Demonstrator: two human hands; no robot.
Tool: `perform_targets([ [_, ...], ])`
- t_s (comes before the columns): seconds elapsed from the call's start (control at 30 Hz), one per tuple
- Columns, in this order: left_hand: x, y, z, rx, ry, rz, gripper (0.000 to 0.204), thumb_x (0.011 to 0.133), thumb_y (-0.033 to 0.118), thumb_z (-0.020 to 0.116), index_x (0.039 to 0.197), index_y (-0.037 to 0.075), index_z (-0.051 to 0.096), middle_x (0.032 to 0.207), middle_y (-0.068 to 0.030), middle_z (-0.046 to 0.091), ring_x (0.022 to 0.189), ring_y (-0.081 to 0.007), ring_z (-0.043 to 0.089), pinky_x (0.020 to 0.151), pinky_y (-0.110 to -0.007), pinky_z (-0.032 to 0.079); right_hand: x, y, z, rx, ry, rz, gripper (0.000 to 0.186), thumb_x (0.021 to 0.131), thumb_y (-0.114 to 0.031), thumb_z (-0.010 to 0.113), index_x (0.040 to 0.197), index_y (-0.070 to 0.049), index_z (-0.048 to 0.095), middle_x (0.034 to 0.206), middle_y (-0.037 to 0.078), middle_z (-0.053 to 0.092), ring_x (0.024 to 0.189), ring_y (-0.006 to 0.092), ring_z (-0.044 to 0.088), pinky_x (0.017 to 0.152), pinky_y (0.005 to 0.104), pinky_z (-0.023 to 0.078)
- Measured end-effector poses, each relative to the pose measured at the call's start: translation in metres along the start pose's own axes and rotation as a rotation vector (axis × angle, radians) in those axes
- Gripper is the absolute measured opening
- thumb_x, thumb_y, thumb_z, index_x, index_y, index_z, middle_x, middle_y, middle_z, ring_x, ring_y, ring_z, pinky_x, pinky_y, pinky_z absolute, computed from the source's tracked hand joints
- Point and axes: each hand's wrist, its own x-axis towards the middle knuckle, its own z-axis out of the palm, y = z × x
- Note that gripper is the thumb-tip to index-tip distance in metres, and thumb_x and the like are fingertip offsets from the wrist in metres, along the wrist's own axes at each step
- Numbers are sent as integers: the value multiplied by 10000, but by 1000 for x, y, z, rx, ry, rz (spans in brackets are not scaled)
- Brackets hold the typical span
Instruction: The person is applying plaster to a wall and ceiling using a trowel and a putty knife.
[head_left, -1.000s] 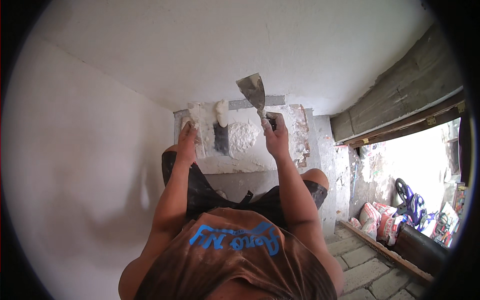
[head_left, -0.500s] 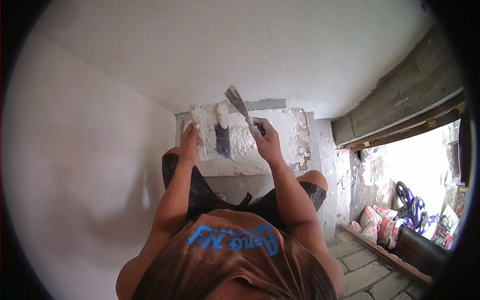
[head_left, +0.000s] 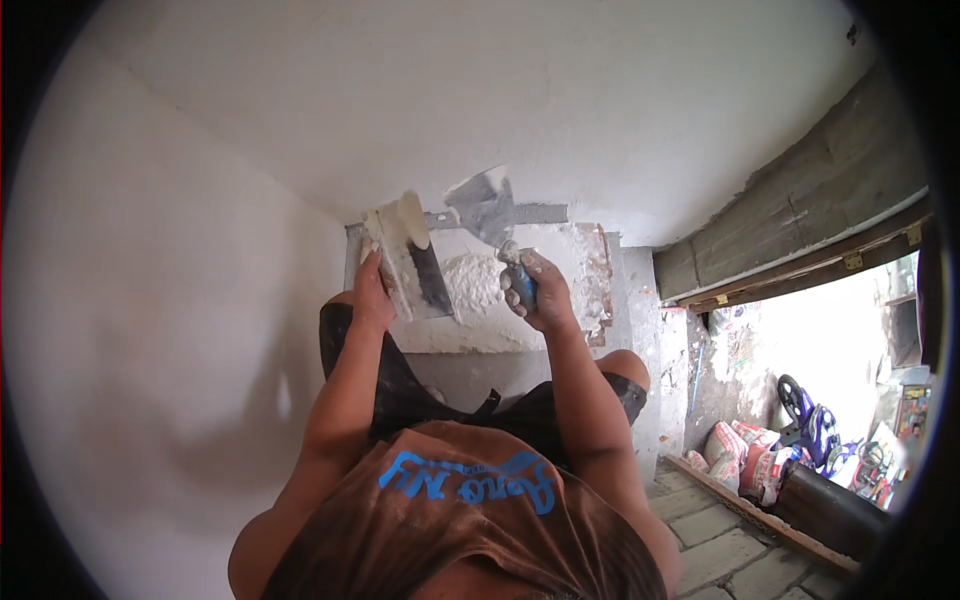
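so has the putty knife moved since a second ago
Yes. The putty knife in the right hand has swung left, its blade now nearer the trowel, judged against the grey ledge.

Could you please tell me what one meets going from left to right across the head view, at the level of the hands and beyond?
White wall → left hand → plaster-loaded trowel → putty knife → right hand → stacked sacks → blue ride-on toy.

White walls (head_left: 150,330) close in on my left and ahead; the plaster-caked platform (head_left: 560,270) blocks below my hands. I find open passage only toward the doorway (head_left: 830,350) at right.
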Motion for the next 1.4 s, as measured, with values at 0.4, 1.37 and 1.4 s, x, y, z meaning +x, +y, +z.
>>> perform_targets([
  [0.4, -2, 9, 23, 308, 60, 216, 324, 1013, 272, 499, 1228, 51, 597, 1091, -34, 655, 981, -181, 628, 888, -328, 500, 17, 25, -28, -493, 395, -286, 197, 1025, -228, 515, 1061, -41, 567, 814, 58, 597, 602, 92, 561, 453, 239, 427],
  [1.37, 16, -12, 38, 404, 199, 205, 234, 1015, 241, 495, 1088, 50, 609, 931, -16, 640, 782, -144, 591, 701, -331, 489, 11, 52, 1, -1236, 345, -483, 302, 866, -156, 704, 1114, -5, 618, 1022, 194, 657, 946, 354, 654, 830, 399, 510],
  [1.4, 15, -8, 40, 214, 174, 110, 243, 1013, 243, 495, 1119, 52, 601, 979, -27, 640, 838, -156, 613, 746, -335, 510, 12, 51, -3, -1243, 327, -516, 301, 864, -156, 707, 1110, -8, 617, 1026, 195, 654, 950, 355, 652, 830, 400, 511],
])
